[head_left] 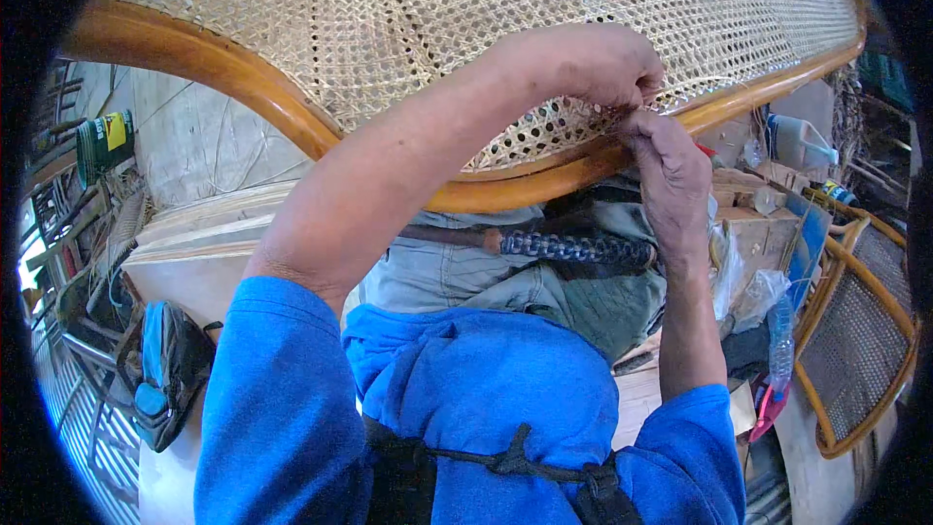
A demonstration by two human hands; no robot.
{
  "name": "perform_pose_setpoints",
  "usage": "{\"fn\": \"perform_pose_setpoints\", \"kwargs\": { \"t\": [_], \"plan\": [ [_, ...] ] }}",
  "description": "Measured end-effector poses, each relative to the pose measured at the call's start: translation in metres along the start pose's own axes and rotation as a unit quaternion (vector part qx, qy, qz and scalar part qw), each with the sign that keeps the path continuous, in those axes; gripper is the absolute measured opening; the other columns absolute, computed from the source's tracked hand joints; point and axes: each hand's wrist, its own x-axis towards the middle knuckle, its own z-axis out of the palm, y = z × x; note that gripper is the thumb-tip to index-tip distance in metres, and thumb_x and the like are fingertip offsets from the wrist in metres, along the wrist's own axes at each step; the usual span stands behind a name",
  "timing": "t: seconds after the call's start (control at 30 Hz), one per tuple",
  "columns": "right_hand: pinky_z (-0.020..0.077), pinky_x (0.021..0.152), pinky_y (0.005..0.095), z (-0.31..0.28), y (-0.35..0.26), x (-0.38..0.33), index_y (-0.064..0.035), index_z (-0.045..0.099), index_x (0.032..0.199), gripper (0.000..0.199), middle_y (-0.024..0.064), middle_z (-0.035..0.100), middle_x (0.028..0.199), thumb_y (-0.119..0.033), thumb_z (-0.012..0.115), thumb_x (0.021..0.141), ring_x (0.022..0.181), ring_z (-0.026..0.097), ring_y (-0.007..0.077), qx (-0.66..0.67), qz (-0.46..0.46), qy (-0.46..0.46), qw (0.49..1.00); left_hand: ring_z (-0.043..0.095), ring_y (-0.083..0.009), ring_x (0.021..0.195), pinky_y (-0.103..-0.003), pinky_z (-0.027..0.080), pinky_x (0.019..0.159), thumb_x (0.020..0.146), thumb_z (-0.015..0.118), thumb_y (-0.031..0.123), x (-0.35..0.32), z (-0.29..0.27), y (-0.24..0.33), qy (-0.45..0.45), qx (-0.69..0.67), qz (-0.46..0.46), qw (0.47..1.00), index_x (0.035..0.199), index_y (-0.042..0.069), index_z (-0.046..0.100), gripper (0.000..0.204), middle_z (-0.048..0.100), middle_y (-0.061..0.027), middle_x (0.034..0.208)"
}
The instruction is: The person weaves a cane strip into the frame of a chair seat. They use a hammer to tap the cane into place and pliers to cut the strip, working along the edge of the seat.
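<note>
While a person in a blue top leans over a cane chair panel, both bare hands meet at its near right edge, seen from the head camera looking down. The panel is an open woven mesh, pale straw in colour, set in a curved, glossy wooden frame that sweeps from far left to right. The left hand reaches across from the left, its fingers pinched shut on something thin at the weave's edge; the strand itself is too fine to make out. The right hand comes up from below, just beside the left, fingertips closed at the same spot where mesh meets frame. Beneath the frame, across the person's lap, lies a tool with a blue braided handle. On the left, near the floor, sits a blue and black bag. To the right stand another cane chair and a white plastic jug, well apart from the hands.
</note>
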Motion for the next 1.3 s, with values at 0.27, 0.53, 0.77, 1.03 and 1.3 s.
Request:
{"fn": "perform_pose_setpoints", "kwargs": {
  "t": [0.27,0.53,0.77,1.03,1.3],
  "plan": [
    [0.0477,0.069,0.0363,0.002,-0.001,0.006,-0.0058,0.061,0.092,0.017,0.0126,0.061,0.084,0.001,0.055,0.078,0.08,0.059,0.0306,-0.111,-0.083,-0.029,0.99,0.056,-0.0195,0.062,-0.034,0.045,0.058,0.075,0.061,0.016,-0.002,-0.003,0.0,-0.01,0.007,0.008,1.0,0.082,0.003,0.063,0.015,0.061,-0.0089,0.067],
    [0.0469,0.07,0.0389,0.011,-0.009,0.003,-0.0052,0.059,0.092,0.017,0.0123,0.061,0.085,-0.001,0.054,0.076,0.082,0.058,0.0318,-0.143,-0.017,-0.004,0.99,0.055,-0.0188,0.055,-0.034,0.045,0.052,0.08,0.057,0.021,0.004,-0.012,0.011,-0.067,-0.033,-0.067,0.995,0.084,0.002,0.063,0.021,0.06,-0.0077,0.063],
    [0.0442,0.075,0.0415,0.028,-0.011,-0.005,-0.0064,0.06,0.094,0.017,0.0107,0.061,0.09,-0.009,0.061,0.077,0.087,0.056,0.0319,-0.222,-0.041,0.059,0.972,0.06,-0.0227,0.066,-0.037,0.047,0.057,0.067,0.057,0.013,0.031,-0.01,0.019,-0.141,0.153,-0.112,0.972,0.085,0.006,0.068,0.022,0.065,-0.01,0.076],
    [0.0425,0.085,0.0428,0.021,-0.006,-0.008,-0.0066,0.062,0.097,0.018,0.012,0.061,0.1,-0.009,0.06,0.079,0.095,0.054,0.0323,-0.275,-0.096,0.013,0.957,0.062,-0.0287,0.07,-0.041,0.049,0.062,0.067,0.058,0.012,0.029,-0.012,0.044,-0.137,0.146,-0.1,0.975,0.085,-0.001,0.068,0.024,0.067,-0.017,0.082],
    [0.0456,0.08,0.0425,0.015,-0.007,-0.003,-0.0096,0.063,0.094,0.016,0.0115,0.06,0.101,-0.008,0.061,0.078,0.095,0.056,0.0329,-0.263,-0.114,-0.001,0.958,0.059,-0.0241,0.067,-0.038,0.048,0.061,0.069,0.06,0.011,0.038,-0.018,0.042,-0.177,0.128,-0.113,0.969,0.084,0.001,0.069,0.02,0.066,-0.0126,0.078]
  ]
}}
